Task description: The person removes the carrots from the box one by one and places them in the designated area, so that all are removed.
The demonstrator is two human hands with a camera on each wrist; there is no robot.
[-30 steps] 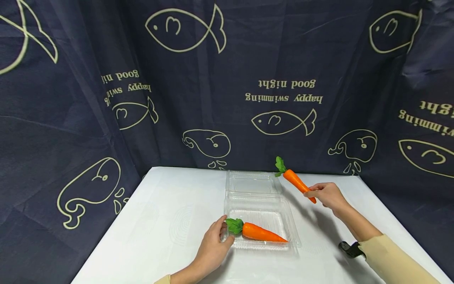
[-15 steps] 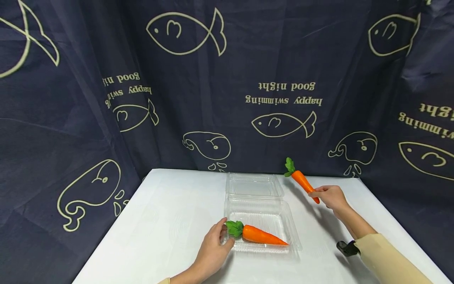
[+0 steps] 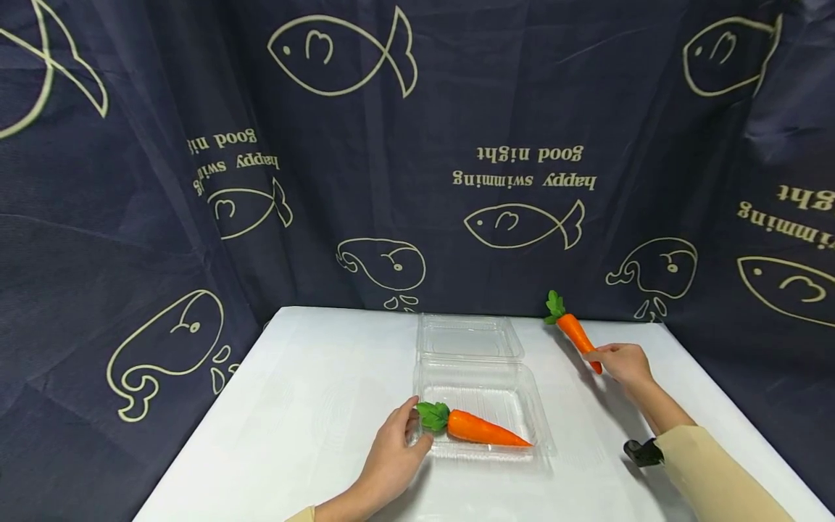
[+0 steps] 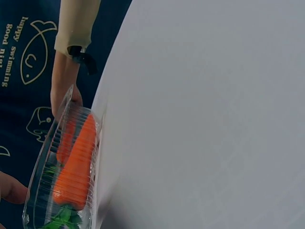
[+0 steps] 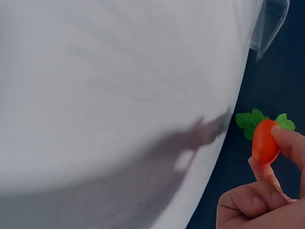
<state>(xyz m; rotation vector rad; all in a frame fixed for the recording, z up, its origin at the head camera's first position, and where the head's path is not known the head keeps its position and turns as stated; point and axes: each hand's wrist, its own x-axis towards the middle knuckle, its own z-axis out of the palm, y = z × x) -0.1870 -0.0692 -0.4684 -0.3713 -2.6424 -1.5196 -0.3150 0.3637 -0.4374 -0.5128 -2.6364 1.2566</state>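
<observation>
A clear plastic clamshell box (image 3: 531,406) stands on the white table with its lid (image 3: 470,337) folded back. Inside, along the near side, lies an orange carrot (image 3: 485,429) with its green leaves to the left. My left hand (image 3: 393,453) holds the box's near left corner, thumb in front and fingers along the left side. Through the box wall in the left wrist view, the same carrot (image 4: 76,167) shows up close. My right hand (image 3: 626,362) pinches a second carrot (image 3: 577,335) by its tip between thumb and fingers, leaves pointing up and away, above the table's right side.
The white table (image 3: 313,406) ends at a dark blue curtain (image 3: 365,167) with fish and whale drawings, hanging behind and at both sides. A black strap (image 3: 642,453) sticks out from the right sleeve (image 3: 714,471).
My right hand has moved to the right with the pinched carrot, away from the box lid. The left hand, the box and the carrot inside have stayed in place.
</observation>
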